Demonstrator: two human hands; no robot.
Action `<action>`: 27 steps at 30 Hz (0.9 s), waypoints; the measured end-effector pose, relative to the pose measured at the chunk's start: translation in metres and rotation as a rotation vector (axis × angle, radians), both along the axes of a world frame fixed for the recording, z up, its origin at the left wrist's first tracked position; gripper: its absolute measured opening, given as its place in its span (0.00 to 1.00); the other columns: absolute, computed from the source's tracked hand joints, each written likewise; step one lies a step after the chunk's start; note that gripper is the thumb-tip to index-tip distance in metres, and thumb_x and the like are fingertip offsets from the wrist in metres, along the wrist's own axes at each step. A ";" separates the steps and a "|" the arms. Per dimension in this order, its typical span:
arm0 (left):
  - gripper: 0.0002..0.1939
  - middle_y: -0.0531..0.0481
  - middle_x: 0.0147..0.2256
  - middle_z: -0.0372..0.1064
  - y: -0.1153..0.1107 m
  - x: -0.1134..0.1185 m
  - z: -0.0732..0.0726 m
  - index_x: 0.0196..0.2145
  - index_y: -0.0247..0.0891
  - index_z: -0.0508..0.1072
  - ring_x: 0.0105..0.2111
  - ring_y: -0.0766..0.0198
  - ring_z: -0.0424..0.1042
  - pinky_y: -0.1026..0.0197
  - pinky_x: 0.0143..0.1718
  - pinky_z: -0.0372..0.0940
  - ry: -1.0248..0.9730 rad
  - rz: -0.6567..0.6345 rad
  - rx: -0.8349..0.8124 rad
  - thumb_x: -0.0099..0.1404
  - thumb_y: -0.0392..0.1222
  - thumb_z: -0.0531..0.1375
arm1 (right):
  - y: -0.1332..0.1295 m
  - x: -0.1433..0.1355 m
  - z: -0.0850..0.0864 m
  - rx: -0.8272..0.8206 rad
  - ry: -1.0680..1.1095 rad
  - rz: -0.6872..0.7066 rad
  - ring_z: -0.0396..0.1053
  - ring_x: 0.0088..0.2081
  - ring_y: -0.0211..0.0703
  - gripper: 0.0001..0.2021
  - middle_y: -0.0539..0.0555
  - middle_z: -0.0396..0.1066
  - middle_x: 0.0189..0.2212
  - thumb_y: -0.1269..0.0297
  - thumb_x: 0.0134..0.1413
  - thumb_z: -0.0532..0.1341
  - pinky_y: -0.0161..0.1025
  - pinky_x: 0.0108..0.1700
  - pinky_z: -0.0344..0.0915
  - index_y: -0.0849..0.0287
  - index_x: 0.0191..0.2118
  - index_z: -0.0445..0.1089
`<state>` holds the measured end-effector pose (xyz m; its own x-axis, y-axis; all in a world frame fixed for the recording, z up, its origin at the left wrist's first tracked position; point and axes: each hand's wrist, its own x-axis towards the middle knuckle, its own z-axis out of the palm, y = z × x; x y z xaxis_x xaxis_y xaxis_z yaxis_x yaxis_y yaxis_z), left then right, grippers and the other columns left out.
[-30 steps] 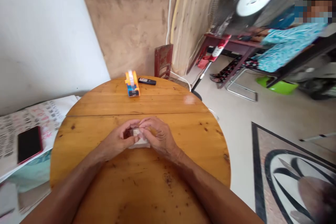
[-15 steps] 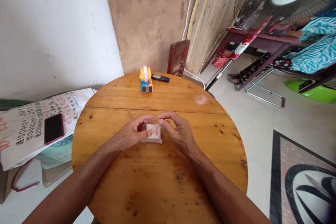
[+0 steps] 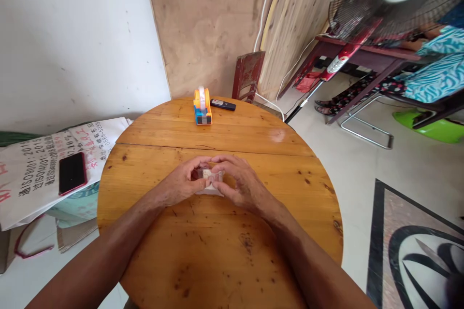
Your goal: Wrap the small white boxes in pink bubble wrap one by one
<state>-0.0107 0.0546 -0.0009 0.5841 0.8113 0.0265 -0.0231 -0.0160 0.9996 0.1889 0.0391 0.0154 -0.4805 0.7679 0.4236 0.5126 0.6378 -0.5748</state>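
Observation:
A small whitish packet with faint red print (image 3: 210, 189) lies on the round wooden table (image 3: 213, 251), between my two hands. My left hand (image 3: 186, 176) curls around its left side, thumb on the near part of the top and fingers at the far edge. From the right, my right hand (image 3: 237, 178) bends over the packet, its thumb near the left thumb and its fingertips on the far right part. Both hands partly cover the packet.
A yellow and blue tape dispenser (image 3: 202, 106) and a black remote (image 3: 223, 105) stand at the table's far edge. Left, a phone (image 3: 72, 174) lies on a printed sack (image 3: 32, 178). Beyond are a chair (image 3: 248, 75), a fan (image 3: 340, 60) and a seated person (image 3: 438, 72).
My right hand has moved left and down onto the packet, its fingers now covering the right part of it. My left hand stays in place around the left side.

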 end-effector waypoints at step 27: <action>0.57 0.37 0.64 0.55 -0.013 0.008 -0.008 0.70 0.44 0.33 0.57 0.49 0.65 0.50 0.57 0.60 0.067 -0.019 0.043 0.54 0.34 0.66 | 0.021 0.004 0.003 -0.326 0.740 -0.300 0.69 0.31 0.39 0.11 0.51 0.72 0.27 0.54 0.56 0.61 0.39 0.40 0.67 0.57 0.31 0.67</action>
